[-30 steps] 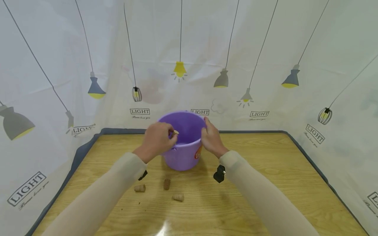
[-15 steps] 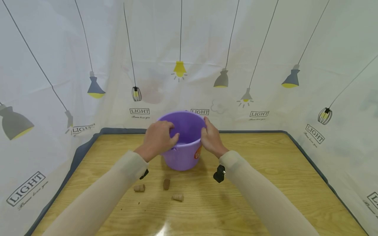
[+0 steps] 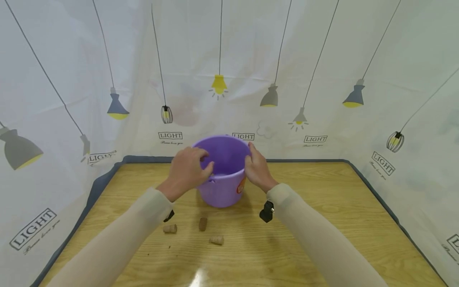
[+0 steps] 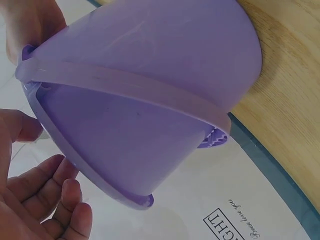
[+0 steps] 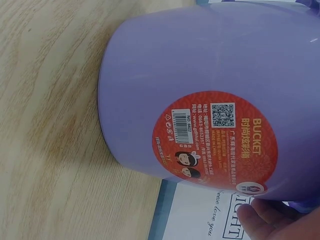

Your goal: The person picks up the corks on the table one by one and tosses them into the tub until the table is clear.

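A purple plastic bucket (image 3: 222, 191) stands upright on the table, its mouth facing me; a red oval label (image 5: 215, 140) shows in the right wrist view. My left hand (image 3: 188, 171) is over the bucket's left rim, thumb and fingers apart, with nothing seen between them. In the left wrist view its loosely bent fingers (image 4: 45, 185) lie beside the rim. My right hand (image 3: 258, 167) grips the right side of the rim. Three corks lie in front of the bucket: a light one (image 3: 170, 229), a dark brown one (image 3: 203, 224) and a tapered one (image 3: 216, 240).
The bucket's handle (image 4: 130, 85) hangs down along its outer side. Small dark crumbs (image 3: 169, 247) lie on the wooden table (image 3: 322, 223). A white cloth (image 3: 229, 48) printed with lamps walls the table at the back and sides.
A small pale cork pinched in my left hand one second ago is gone from the fingers, which have parted. The left hand has drawn back slightly left. My right hand stays put.
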The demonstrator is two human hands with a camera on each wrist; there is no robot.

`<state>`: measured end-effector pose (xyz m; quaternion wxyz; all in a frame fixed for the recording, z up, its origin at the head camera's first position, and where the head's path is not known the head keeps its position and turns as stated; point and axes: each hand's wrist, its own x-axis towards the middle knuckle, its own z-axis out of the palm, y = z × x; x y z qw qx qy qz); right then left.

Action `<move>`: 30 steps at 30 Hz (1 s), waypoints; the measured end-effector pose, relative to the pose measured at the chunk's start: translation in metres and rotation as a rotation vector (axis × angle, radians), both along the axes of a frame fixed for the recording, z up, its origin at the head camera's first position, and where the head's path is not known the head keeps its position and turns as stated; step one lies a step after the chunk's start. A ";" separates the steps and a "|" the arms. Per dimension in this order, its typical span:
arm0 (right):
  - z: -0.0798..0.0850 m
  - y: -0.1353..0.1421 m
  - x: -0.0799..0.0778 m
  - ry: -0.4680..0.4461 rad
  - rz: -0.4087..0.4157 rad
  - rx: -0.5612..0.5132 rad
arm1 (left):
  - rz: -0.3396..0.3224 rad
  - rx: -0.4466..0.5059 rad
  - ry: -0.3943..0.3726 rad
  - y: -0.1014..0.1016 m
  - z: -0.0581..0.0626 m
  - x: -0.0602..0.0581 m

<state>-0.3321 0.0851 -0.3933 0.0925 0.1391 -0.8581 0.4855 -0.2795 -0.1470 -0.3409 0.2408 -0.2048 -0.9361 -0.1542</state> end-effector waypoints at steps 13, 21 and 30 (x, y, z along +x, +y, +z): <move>0.001 0.000 0.000 0.000 0.010 -0.002 | -0.038 0.063 0.093 -0.017 -0.004 0.012; 0.001 0.000 0.001 0.000 0.014 -0.005 | -0.066 0.075 0.156 -0.026 -0.007 0.020; 0.001 -0.001 0.000 -0.004 0.011 -0.006 | -0.055 0.083 0.153 -0.043 -0.008 0.028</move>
